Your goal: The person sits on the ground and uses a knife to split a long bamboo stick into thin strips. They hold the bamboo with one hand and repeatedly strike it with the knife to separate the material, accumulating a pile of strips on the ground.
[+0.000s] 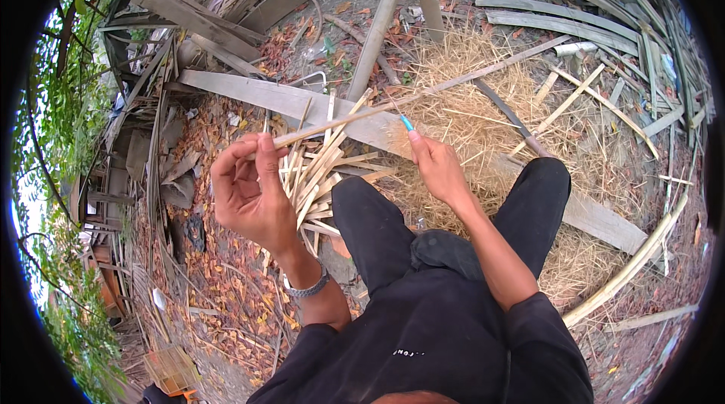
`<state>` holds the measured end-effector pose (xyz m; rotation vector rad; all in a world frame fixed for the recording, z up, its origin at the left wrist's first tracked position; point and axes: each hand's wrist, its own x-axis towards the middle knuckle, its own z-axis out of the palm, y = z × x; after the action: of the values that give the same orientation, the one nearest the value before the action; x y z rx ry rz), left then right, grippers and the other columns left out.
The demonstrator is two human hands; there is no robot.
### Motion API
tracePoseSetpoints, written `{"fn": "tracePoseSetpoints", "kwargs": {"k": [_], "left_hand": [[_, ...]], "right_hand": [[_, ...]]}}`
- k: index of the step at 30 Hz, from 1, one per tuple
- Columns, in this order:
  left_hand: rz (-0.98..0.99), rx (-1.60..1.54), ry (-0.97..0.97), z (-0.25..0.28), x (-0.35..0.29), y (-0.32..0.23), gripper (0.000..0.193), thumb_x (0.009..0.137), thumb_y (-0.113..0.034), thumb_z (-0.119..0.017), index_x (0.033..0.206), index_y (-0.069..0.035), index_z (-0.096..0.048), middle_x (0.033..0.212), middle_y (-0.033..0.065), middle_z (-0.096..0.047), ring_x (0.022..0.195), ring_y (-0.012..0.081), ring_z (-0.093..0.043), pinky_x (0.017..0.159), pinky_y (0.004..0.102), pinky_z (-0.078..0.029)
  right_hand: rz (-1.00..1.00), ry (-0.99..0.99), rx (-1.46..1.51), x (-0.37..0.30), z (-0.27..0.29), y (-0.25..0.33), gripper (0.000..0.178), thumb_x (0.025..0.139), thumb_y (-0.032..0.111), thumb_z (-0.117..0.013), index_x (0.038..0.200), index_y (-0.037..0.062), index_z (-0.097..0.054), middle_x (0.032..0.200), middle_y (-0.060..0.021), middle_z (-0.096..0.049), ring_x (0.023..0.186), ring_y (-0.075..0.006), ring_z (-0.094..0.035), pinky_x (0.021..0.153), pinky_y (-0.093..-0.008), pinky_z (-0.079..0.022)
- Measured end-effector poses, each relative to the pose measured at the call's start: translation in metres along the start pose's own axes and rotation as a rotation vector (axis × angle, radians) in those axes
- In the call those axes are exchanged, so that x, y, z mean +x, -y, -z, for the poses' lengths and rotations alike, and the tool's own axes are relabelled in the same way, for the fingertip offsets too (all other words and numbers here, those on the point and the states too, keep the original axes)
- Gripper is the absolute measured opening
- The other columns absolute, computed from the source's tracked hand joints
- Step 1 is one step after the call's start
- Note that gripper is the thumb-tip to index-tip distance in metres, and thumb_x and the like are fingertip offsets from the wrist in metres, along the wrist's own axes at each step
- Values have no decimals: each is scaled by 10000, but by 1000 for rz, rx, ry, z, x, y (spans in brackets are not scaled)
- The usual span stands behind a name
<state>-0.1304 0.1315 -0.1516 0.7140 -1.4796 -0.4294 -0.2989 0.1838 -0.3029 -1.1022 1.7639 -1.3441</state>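
My left hand (253,189), with a metal watch on its wrist, pinches the near end of a long thin wooden strip (483,70) between thumb and fingers. The strip slants up and away to the right, over the plank. My right hand (438,170) is closed round a small knife with a blue handle (408,124). Its thin blade points up at the middle of the strip; whether the two touch I cannot tell. Beside my left knee lies a loose pile of pale split strips (308,191), partly behind my left hand.
A long grey plank (257,93) runs crosswise in front of me and past my right knee. Curly shavings (453,64) cover the ground on the right. A machete (504,111) lies on them. Wooden posts (377,34) lean ahead; a small cage (171,371) stands at lower left.
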Motion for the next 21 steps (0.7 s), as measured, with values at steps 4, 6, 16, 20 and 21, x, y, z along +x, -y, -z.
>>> {"fn": "tracePoseSetpoints", "kwargs": {"k": [4,6,16,20,21], "left_hand": [[-73,109,53,16,3,3,239,833,38,-614,1066,68,-567,899,131,-629,764,145,-620,673,242,-548],[-70,101,74,26,3,7,268,810,89,-609,1076,87,-576,968,174,-634,824,169,-634,721,243,-549],[-83,71,103,40,-1,9,240,701,151,-677,910,31,-673,856,114,-635,788,147,-603,697,246,-505],[-28,55,47,32,-8,8,246,689,149,-689,906,32,-676,828,111,-641,769,146,-606,687,240,-498],[-56,94,76,28,-9,6,238,689,146,-691,898,32,-677,820,111,-644,763,147,-606,685,241,-497]], "right_hand": [[41,81,12,-16,11,39,550,954,410,-399,676,-49,-519,545,-205,-468,501,-316,-442,541,-422,-374],[84,126,34,-23,12,54,545,953,413,-401,685,-47,-518,543,-204,-472,499,-316,-452,535,-424,-374],[322,289,64,-63,5,139,365,965,287,-427,810,-37,-494,494,-216,-493,453,-407,-505,436,-452,-373],[348,232,39,-67,-11,140,376,953,298,-456,790,-39,-492,449,-206,-481,422,-385,-529,412,-454,-401],[350,214,18,-66,-15,134,375,950,299,-463,787,-37,-494,445,-202,-481,419,-382,-532,409,-451,-407]]}}
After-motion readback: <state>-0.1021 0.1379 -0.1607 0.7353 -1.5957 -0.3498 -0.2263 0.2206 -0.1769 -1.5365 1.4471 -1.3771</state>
